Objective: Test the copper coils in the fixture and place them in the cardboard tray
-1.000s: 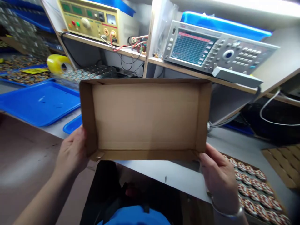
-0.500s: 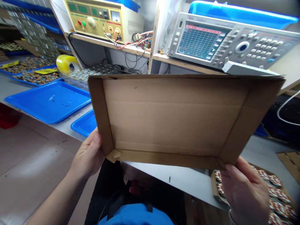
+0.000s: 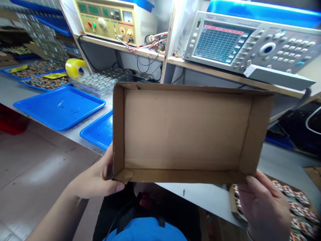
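Note:
A shallow brown cardboard box (image 3: 185, 130) is held up in front of me, tilted so its bare inside faces me. My left hand (image 3: 100, 177) grips its lower left corner, the thumb along the bottom edge and the other fingers hidden behind the wall. At the lower right corner, my right hand (image 3: 265, 201) pinches the box with the thumb in front. Below and beside the right hand sits another cardboard box (image 3: 234, 204) with rows of small round wound parts (image 3: 298, 209), partly covered by that hand.
Blue trays (image 3: 60, 107) lie on the bench at left, near a yellow tape roll (image 3: 75, 68) and a clear tray of parts (image 3: 102, 80). A beige power supply (image 3: 107, 21) and a grey instrument with a screen (image 3: 220, 42) stand on the shelf behind.
The box has tipped and shifted slightly, its left edge moving right and its inside showing deeper. My left thumb has moved down onto the bottom corner. The right hand keeps its grip.

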A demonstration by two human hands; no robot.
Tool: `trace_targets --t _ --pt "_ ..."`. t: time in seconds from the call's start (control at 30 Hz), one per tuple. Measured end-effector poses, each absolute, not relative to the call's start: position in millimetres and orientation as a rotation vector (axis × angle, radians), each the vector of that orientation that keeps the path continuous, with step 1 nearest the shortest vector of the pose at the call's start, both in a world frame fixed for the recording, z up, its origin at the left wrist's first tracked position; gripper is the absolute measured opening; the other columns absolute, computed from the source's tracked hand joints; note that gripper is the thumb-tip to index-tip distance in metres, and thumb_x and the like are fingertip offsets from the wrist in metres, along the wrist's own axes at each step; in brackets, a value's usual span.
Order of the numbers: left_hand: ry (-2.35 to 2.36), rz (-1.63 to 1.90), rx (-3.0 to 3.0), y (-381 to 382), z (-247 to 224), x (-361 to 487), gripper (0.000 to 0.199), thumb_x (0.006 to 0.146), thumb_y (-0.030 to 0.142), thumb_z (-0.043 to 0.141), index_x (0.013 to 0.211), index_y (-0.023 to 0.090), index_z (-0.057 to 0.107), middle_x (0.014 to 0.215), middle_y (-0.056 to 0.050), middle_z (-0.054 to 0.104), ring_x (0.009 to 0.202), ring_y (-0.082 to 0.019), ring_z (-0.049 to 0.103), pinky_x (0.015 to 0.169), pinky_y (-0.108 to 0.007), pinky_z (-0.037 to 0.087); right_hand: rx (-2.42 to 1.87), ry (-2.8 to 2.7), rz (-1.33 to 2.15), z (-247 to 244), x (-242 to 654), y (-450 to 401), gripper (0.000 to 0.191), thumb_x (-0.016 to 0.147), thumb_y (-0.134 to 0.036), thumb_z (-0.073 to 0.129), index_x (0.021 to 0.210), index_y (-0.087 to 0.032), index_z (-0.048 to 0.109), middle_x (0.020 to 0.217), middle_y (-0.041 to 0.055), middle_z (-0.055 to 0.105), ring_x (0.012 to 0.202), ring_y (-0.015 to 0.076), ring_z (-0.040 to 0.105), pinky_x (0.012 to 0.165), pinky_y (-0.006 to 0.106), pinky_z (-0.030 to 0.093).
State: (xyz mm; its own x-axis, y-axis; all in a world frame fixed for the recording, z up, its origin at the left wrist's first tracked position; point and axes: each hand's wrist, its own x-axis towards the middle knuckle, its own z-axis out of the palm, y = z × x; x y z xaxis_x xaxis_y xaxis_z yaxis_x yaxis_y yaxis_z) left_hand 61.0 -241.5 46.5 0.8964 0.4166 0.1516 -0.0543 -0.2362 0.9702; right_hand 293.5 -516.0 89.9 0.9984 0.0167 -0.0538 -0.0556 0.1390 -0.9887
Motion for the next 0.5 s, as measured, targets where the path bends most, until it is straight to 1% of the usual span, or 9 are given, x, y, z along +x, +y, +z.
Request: trace_targets --t 0.07,0.17,0.23,0.33,0.4,0.43,0.5 --pt "0.26 0.431 1.705 -241.8 45.7 61.6 0.096 0.061 0.032 0.068 0.138 0.037 0.011 0.132 0.002 0.041 0.128 -0.035 0.027 0.101 -0.045 0.035 -1.439 0.046 0.049 90.5 293.0 -517.4 0.042 0.052 -0.024 0.075 0.093 -0.019 0.067 0.092 0.0023 0.066 0.088 0.0151 0.061 0.067 0.015 0.051" --pt "0.191 0.438 1.62 -243.1 43.7 62.1 0.089 0.063 0.025 0.067 0.136 0.04 0.018 0.127 0.003 0.046 0.121 -0.03 0.04 0.092 -0.036 0.046 -1.426 0.011 0.04 91.2 292.0 -520.0 0.041 0.053 -0.024 0.074 0.093 -0.02 0.067 0.092 0.0028 0.066 0.091 0.016 0.06 0.072 0.016 0.052" --pt "0.155 0.449 1.584 -244.2 41.9 62.0 0.082 0.064 0.02 0.067 0.131 0.042 0.026 0.124 0.005 0.05 0.117 -0.027 0.045 0.087 -0.032 0.05 -1.426 -0.02 0.027 91.0 291.8 -521.6 0.037 0.054 -0.024 0.074 0.09 -0.02 0.068 0.091 0.003 0.066 0.09 0.0161 0.06 0.072 0.017 0.052" --pt "0.136 0.445 1.569 -246.3 40.5 62.1 0.072 0.064 0.016 0.068 0.124 0.041 0.036 0.125 0.006 0.051 0.116 -0.025 0.047 0.085 -0.029 0.051 -1.435 -0.051 0.017 90.0 292.6 -522.5 0.034 0.054 -0.024 0.074 0.088 -0.02 0.068 0.09 0.0024 0.066 0.085 0.0141 0.061 0.068 0.016 0.052" --pt "0.135 0.438 1.56 -248.4 41.6 63.5 0.073 0.065 0.014 0.067 0.125 0.041 0.035 0.127 0.005 0.05 0.115 -0.025 0.049 0.083 -0.028 0.052 -1.441 -0.074 0.028 88.8 294.1 -521.6 0.033 0.055 -0.023 0.074 0.087 -0.02 0.068 0.088 0.0022 0.066 0.08 0.0119 0.06 0.065 0.014 0.05" --pt "0.137 0.439 1.558 -249.6 42.7 64.6 0.075 0.066 0.013 0.067 0.127 0.041 0.032 0.128 0.004 0.05 0.115 -0.024 0.049 0.083 -0.028 0.052 -1.437 -0.097 0.036 87.9 295.0 -520.9 0.031 0.056 -0.023 0.073 0.087 -0.02 0.068 0.089 0.0021 0.065 0.079 0.0113 0.06 0.066 0.014 0.05" --pt "0.137 0.445 1.559 -252.2 45.8 67.6 0.082 0.068 0.012 0.066 0.132 0.041 0.024 0.129 0.003 0.049 0.115 -0.024 0.049 0.084 -0.028 0.052 -1.415 -0.157 0.032 85.3 297.2 -519.5 0.029 0.06 -0.022 0.071 0.088 -0.019 0.068 0.091 0.0025 0.065 0.083 0.0123 0.06 0.074 0.018 0.05"
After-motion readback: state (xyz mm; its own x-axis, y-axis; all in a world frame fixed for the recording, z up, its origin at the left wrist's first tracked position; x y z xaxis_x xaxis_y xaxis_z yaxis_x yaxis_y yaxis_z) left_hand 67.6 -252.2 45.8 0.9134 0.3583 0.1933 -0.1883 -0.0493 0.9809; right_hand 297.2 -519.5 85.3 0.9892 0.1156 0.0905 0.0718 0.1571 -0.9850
